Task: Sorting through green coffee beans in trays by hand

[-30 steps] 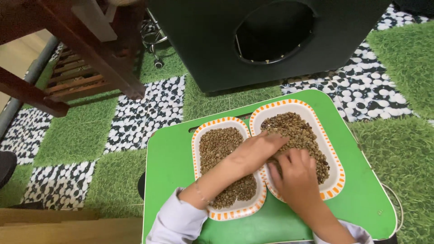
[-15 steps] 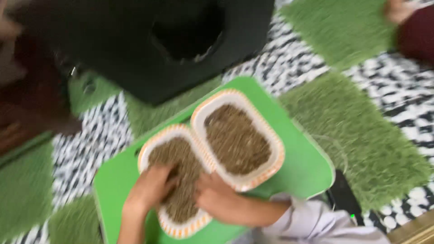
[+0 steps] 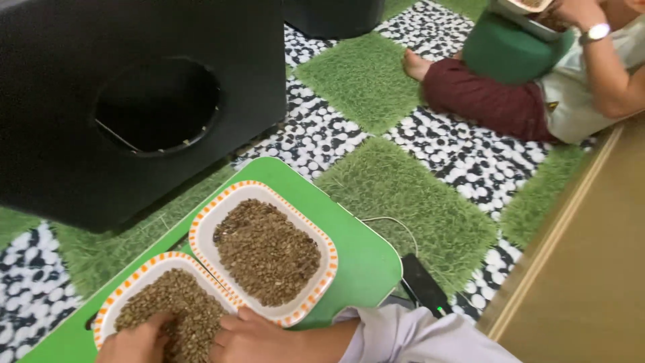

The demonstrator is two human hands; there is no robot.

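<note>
Two bare hands dig into a dish of brown beans on a green tray.

The left hand [image 3: 138, 343] and right hand [image 3: 252, 337] rest in the near dish [image 3: 127, 286] at the tray's [image 3: 363, 262] near left corner, each grip loosely apart, fingers spread among the beans [image 3: 176, 310]. A second bean-filled dish [image 3: 316, 235] touches it, toward the far edge. Another person [image 3: 571, 87] sits well apart on the floor mats [image 3: 376, 74].

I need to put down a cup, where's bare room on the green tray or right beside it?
The green tray's right corner, past the right-hand dish of beans, is bare. The grass tile beyond is free up to the cable. Crowded: left hand and right hand at the near dish.
</note>
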